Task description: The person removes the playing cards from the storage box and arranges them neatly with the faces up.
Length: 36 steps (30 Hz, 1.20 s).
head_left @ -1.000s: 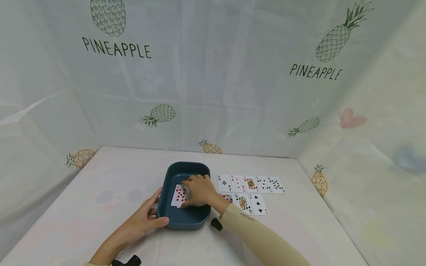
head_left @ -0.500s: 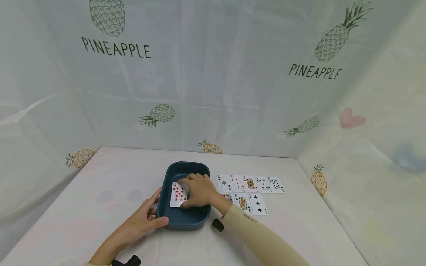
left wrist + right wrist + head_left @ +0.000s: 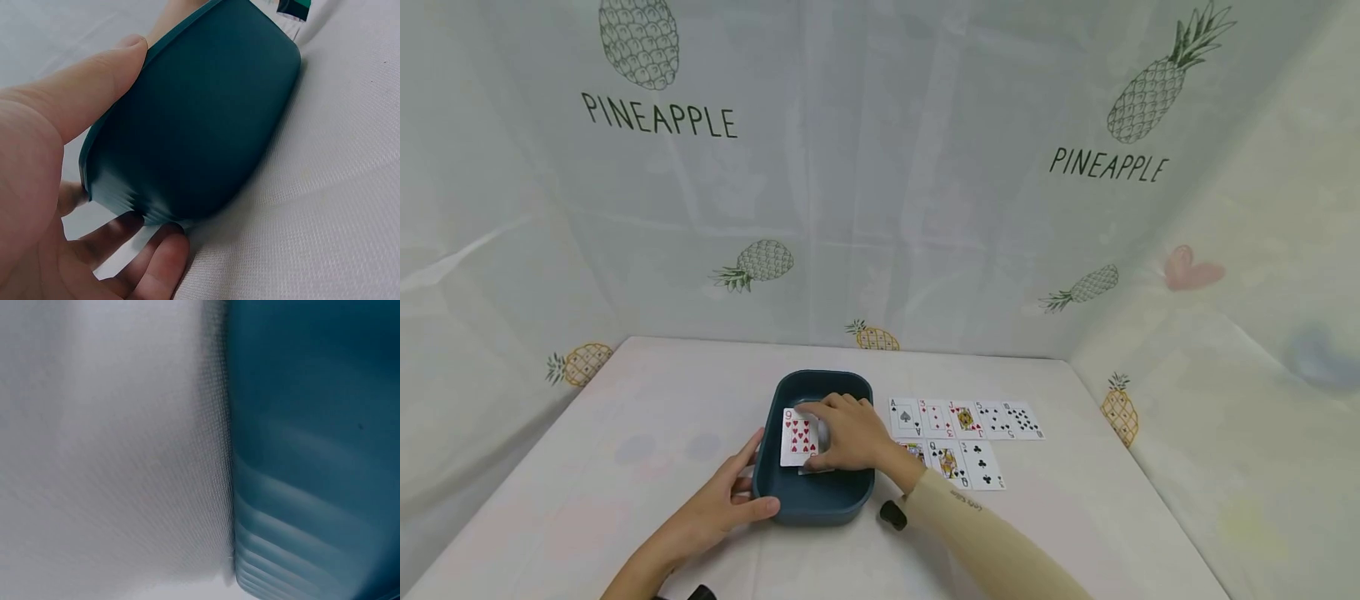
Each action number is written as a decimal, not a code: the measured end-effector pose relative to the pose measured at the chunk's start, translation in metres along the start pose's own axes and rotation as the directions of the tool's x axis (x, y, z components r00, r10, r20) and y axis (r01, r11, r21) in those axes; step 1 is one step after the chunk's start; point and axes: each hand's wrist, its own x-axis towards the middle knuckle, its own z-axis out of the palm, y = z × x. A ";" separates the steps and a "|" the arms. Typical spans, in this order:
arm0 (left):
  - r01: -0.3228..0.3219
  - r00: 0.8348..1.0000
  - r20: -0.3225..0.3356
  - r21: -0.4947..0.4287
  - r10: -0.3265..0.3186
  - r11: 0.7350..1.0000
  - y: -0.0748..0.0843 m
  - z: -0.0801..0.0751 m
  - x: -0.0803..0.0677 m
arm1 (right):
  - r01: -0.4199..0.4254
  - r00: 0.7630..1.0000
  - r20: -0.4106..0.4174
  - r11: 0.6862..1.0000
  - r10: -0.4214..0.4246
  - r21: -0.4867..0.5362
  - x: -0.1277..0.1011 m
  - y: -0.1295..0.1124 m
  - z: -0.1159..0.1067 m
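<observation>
A dark teal tray (image 3: 820, 503) stands on the white cloth in front of me. My left hand (image 3: 737, 492) grips its near left corner. In the left wrist view the thumb (image 3: 100, 78) lies over the rim and the fingers (image 3: 159, 259) curl at the base of the tray's wall (image 3: 200, 125). Inside the tray, my right hand (image 3: 826, 435) pinches a nine of hearts (image 3: 797, 437) by its right edge, face up and tilted. A white card edge (image 3: 815, 471) shows under that hand. The right wrist view shows only the tray's outer wall (image 3: 312, 456) and cloth.
Right of the tray, cards lie face up in two rows: an ace of spades (image 3: 905, 417) through a ten of clubs (image 3: 1022, 419) behind, a queen (image 3: 947, 458) and three of clubs (image 3: 981, 462) in front. Pineapple-print sheets wall the table (image 3: 625, 433).
My right hand has raised the nine of hearts and drawn it a little to the left within the tray. The left hand keeps its grip on the corner.
</observation>
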 end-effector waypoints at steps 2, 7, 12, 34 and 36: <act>0.005 1.000 0.001 0.001 -0.005 1.000 0.000 0.000 0.000 | 0.005 1.000 -0.009 1.000 -0.005 -0.005 0.000 0.000 0.001; 0.015 1.000 -0.009 0.011 -0.015 1.000 -0.004 -0.001 0.000 | 0.021 1.000 -0.023 1.000 -0.020 0.009 -0.001 -0.001 0.001; 0.023 0.999 -0.030 0.029 -0.023 0.999 -0.008 -0.002 -0.003 | 0.039 0.999 -0.019 0.999 -0.039 0.012 0.000 -0.003 0.002; 0.014 1.000 -0.013 0.009 -0.014 1.000 -0.004 -0.001 0.001 | 0.118 0.993 -0.056 0.926 -0.105 0.357 -0.003 0.011 -0.011; 0.022 1.000 -0.016 0.012 -0.022 1.000 -0.004 0.000 0.002 | 0.125 0.992 -0.062 0.901 -0.109 0.416 -0.004 0.014 -0.011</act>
